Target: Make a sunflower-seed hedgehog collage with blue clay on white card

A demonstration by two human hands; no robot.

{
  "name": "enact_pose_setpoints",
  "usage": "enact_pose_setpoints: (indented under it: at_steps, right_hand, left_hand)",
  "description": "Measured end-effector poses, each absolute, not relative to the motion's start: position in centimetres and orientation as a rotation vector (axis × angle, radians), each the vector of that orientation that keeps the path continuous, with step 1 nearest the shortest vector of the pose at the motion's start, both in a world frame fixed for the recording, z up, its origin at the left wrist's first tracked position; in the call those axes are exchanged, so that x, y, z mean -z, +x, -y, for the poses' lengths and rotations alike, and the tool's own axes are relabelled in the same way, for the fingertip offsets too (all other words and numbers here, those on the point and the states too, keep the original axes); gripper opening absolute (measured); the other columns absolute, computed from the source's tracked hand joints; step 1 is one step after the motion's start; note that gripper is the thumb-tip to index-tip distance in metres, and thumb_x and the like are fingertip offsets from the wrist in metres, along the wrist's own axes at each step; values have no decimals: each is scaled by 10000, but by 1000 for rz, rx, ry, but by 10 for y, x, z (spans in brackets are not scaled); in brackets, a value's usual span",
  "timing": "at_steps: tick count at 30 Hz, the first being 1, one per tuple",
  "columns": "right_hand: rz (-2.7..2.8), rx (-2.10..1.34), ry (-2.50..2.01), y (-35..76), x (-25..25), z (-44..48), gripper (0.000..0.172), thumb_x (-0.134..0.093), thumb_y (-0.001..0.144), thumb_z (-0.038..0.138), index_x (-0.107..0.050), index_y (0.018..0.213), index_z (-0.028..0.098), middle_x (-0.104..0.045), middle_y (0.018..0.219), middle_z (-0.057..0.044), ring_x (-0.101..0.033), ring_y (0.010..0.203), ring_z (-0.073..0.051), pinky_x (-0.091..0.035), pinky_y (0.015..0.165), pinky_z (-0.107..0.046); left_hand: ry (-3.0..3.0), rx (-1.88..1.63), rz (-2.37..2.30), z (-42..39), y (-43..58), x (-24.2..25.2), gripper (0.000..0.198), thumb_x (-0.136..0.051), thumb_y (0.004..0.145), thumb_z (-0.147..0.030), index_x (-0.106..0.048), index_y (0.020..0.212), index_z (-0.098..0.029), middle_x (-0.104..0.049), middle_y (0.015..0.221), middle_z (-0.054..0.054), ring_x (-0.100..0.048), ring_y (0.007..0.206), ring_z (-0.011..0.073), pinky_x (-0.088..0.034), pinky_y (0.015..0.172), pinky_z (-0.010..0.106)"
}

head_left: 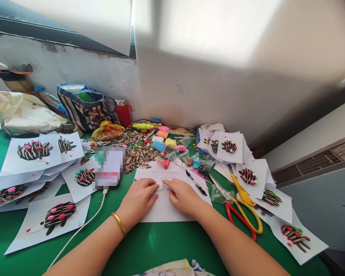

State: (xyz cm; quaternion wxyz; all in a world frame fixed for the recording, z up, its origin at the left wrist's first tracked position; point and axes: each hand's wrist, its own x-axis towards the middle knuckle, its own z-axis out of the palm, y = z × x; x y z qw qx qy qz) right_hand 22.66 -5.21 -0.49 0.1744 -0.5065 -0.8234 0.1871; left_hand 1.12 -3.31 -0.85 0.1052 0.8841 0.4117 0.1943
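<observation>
A white sheet of paper lies on the green table in front of me, with a small pen drawing of a rounded outline on it. My left hand rests on the sheet's left part, fingers stretched toward the drawing, thumb a little apart, holding nothing visible. On the other side, my right hand touches the paper with its index finger extended at the drawing's lower edge; its other fingers are partly hidden beneath. A black pen and its cap lie on the sheet, right of my right hand.
Sunflower seeds and coloured clay packets lie behind the sheet. Seed-decorated hedgehog pictures flank both sides. A phone with a white cable sits left; scissors lie right. A red thermos and bags stand behind.
</observation>
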Motion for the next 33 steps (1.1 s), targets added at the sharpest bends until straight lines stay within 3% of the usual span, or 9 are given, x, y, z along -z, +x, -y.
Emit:
enact_pose_setpoints:
  at_steps: [5,22,30,33]
  right_hand:
    - [2337,-533,-1458,225,3,52,498,-434,872,107,-526,1360,147,-644,1038,-106,-575,923,-200,-460,841,-316]
    - [2342,-559,-1482,225,0,52,509,-435,874,111,-508,1376,148,-644,1056,-109,-575,942,-201,-457,858,-319]
    - [2347,-558,-1468,226,1,52,514,-429,873,110,-504,1380,137,-642,1064,-111,-574,955,-203,-453,857,-317]
    - [2342,-567,-1457,226,1,52,512,-433,875,108,-498,1382,143,-640,1071,-111,-573,952,-200,-453,854,-316]
  left_hand:
    - [2624,-562,-1205,34,12,8,269,-589,880,-230,-680,1131,-263,-640,1130,74,-593,1043,238,-493,917,427]
    - [2618,-539,-1251,37,16,7,356,-605,860,-276,-617,1211,-225,-610,1184,90,-557,1089,261,-455,983,461]
    - [2587,-572,-1270,38,17,8,337,-608,862,-283,-606,1193,-224,-612,1177,82,-561,1077,255,-448,967,433]
    - [2547,-600,-1322,35,20,9,274,-640,847,-290,-608,1105,-205,-622,1138,80,-562,1046,253,-451,933,418]
